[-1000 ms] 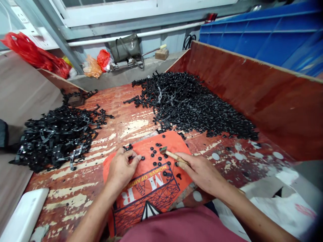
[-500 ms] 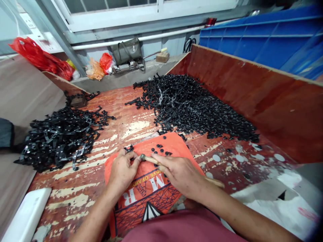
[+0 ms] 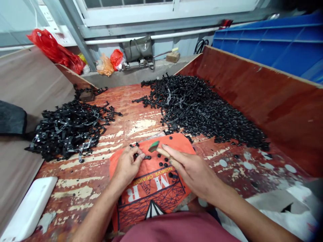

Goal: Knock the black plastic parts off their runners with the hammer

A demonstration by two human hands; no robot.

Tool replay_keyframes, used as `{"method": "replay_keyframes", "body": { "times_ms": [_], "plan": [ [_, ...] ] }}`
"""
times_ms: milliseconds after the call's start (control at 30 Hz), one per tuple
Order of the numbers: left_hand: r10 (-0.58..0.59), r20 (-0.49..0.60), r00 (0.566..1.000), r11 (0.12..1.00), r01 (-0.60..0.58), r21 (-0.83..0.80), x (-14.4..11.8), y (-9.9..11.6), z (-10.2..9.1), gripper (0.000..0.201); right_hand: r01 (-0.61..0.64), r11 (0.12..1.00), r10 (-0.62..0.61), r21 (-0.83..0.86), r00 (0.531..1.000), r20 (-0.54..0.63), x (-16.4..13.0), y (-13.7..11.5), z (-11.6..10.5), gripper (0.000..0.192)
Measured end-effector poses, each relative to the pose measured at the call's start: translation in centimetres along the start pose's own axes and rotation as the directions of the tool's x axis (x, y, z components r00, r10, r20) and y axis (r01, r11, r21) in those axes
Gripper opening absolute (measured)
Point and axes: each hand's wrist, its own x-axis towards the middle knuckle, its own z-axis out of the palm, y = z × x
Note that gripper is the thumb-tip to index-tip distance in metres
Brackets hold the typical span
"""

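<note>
One small black part lies on the orange sheet, pinched steady by the left hand; the right hand grips a small hammer raised just above it. Striking step, seemingly; next needs a square blow clear of fingertips.
</note>
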Motion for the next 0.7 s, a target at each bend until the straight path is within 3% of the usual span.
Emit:
{"method": "replay_keyframes", "body": {
  "times_ms": [100,233,400,500,700],
  "plan": [
    [0.012,-0.005,1.000,1.000,-0.012,-0.024,-0.2,-0.1,0.1,0.022,0.068,0.997,-0.070,-0.027,0.995,-0.073,-0.4,-0.2,0.3,0.050],
    [0.019,-0.031,0.999,1.000,-0.019,-0.014,-0.4,0.0,0.3,0.021,0.031,0.978,-0.018,-0.206,0.998,0.065,-0.4,0.1,1.5,0.053],
    [0.021,-0.042,0.999,1.000,-0.021,0.014,-0.3,0.0,0.4,0.022,0.011,0.974,-0.011,-0.226,1.000,0.000,-0.3,0.4,1.4,0.054],
    [0.029,-0.042,0.999,0.999,-0.028,0.025,-0.2,-0.1,0.3,0.022,0.005,0.964,0.015,-0.265,0.997,0.073,-0.2,0.6,1.4,0.054],
    [0.047,-0.039,0.998,0.998,-0.045,0.048,-0.3,-0.2,0.4,0.024,-0.030,0.964,0.056,-0.263,0.994,0.091,0.3,0.0,2.2,0.050]
  ]
}}
